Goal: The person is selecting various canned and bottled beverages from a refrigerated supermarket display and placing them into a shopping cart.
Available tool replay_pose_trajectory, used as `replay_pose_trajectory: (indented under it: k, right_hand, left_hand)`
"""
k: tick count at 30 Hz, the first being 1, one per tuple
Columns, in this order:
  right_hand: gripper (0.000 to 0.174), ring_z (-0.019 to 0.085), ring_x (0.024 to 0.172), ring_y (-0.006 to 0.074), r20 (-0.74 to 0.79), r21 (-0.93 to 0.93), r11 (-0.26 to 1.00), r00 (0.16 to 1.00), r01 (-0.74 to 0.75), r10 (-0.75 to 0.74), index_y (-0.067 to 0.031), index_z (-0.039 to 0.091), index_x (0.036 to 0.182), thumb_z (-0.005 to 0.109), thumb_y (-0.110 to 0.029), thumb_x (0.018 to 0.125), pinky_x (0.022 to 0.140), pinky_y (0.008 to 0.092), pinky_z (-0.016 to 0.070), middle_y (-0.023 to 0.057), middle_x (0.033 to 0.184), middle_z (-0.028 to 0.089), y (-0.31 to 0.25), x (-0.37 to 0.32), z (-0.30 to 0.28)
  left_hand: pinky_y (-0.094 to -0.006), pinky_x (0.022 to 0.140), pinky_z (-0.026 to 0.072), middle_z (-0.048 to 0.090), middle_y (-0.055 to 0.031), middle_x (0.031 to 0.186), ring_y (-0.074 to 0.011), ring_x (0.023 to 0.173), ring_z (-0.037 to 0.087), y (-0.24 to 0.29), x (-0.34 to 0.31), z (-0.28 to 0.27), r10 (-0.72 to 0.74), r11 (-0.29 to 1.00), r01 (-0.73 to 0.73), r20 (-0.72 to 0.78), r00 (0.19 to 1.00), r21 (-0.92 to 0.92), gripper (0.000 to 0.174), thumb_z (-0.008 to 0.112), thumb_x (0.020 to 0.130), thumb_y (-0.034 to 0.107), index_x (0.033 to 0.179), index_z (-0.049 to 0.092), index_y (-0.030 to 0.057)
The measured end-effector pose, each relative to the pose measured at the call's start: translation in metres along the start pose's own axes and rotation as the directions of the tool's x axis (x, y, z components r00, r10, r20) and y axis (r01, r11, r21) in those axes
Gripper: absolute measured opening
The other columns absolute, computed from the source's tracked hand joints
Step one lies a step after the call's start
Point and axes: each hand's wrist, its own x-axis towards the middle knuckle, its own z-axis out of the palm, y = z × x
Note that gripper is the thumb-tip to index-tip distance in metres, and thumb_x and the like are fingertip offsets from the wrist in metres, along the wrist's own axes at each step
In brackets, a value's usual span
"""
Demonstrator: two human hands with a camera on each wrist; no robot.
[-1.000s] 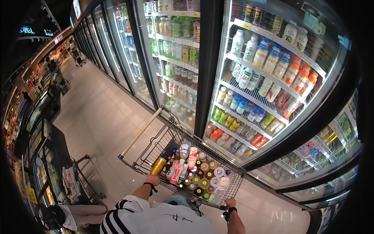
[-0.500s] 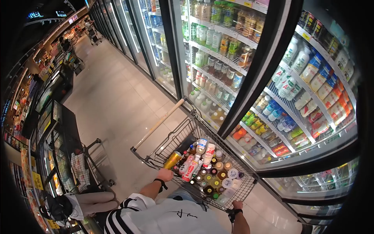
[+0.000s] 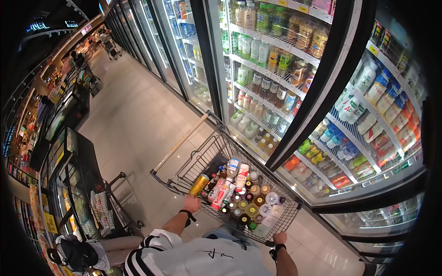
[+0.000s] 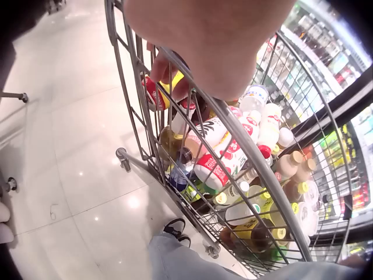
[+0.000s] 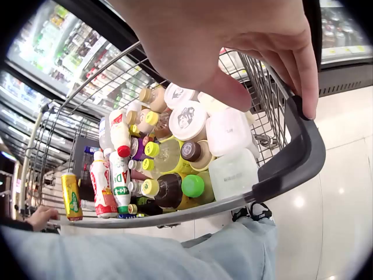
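Observation:
A wire shopping cart [image 5: 145, 220] stands side-on in front of me, packed with drinks. My left hand [image 3: 192, 203] grips its near side rim, fingers curled over the bar beside a gold can [image 3: 199, 185]. At the right end, my right hand [image 3: 279, 238] holds the cart's corner; in the right wrist view its fingertips reach over the black corner bumper [image 5: 306, 153]. White and pink bottles [image 5: 104, 185] lie on the load. Round-lidded tubs [image 5: 189, 121] and capped bottles crowd the end near my right hand. The wooden handle [image 3: 182, 142] is at the far left, untouched.
Glass-door fridges [image 3: 276, 60] full of bottles line the aisle beyond the cart, close to its far side. At left are display cases, a second cart [image 3: 99, 202] and a seated person's legs [image 3: 122, 248]. Tiled floor [image 3: 133, 106] runs up the aisle.
The view has turned left, and the cart has shifted leftward along the fridges, so the door post now sits nearer its front end. Both hands keep their hold.

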Motion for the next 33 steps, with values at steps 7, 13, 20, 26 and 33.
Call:
replay_pose_trajectory:
  k: [7,13,20,26,33]
  right_hand:
    - [0.017,0.069,0.088,0.0398,-0.025,-0.066,0.979,0.98,0.194,-0.196,0.0037,0.068,0.082,0.069,-0.008,0.07,0.079,0.0448,0.0568,0.0251,0.09,0.07,-0.027,0.03,0.026]
    - [0.018,0.068,0.087,0.0412,0.01,-0.117,0.969,0.976,0.217,-0.218,0.004,0.068,0.083,0.068,-0.006,0.069,0.078,0.0459,0.0565,0.0261,0.09,0.068,-0.073,0.039,0.045]
    - [0.014,0.069,0.088,0.039,-0.041,-0.121,0.988,0.994,0.092,-0.097,0.0029,0.067,0.079,0.069,-0.008,0.07,0.077,0.0444,0.0568,0.0229,0.088,0.069,-0.145,0.031,0.06]
    - [0.013,0.069,0.092,0.0376,-0.083,-0.092,0.993,0.995,-0.068,0.06,0.0024,0.069,0.085,0.068,-0.006,0.075,0.08,0.0437,0.0572,0.0229,0.096,0.069,-0.194,0.043,0.093]
    - [0.02,0.067,0.099,0.0364,0.057,-0.208,0.978,0.998,-0.012,0.024,0.0022,0.068,0.094,0.067,-0.008,0.076,0.084,0.0434,0.0559,0.0233,0.104,0.068,-0.272,0.038,0.091]
  left_hand:
    - [-0.0564,0.111,0.0251,0.058,-0.0239,0.113,-0.0405,0.114,0.052,-0.016,0.007,-0.025,-0.023,0.995,0.036,-0.134,0.991,0.095,0.041,0.055,0.087,0.034,0.107,0.064,-0.0005]
    - [-0.0514,0.106,0.0317,0.059,-0.0227,0.117,-0.0372,0.118,0.053,-0.058,0.057,-0.029,-0.071,0.985,0.067,0.018,0.997,0.158,0.05,0.057,0.083,0.043,0.112,0.064,0.0019]
    - [-0.0435,0.08,0.0548,0.073,-0.0145,0.095,-0.0305,0.091,0.071,-0.119,0.114,-0.055,-0.04,0.999,0.031,0.308,0.951,0.033,0.038,0.058,0.079,0.038,0.093,0.075,0.0068]
    - [-0.0435,0.081,0.0549,0.073,-0.0145,0.093,-0.0313,0.09,0.071,-0.162,0.155,-0.078,0.038,0.998,-0.016,0.387,0.921,-0.061,0.037,0.056,0.08,0.036,0.092,0.074,0.0062]
    - [-0.0456,0.078,0.0537,0.073,-0.0146,0.087,-0.0316,0.084,0.071,-0.209,0.2,-0.092,0.023,0.999,-0.007,0.371,0.928,-0.044,0.037,0.056,0.079,0.035,0.09,0.074,0.0057]
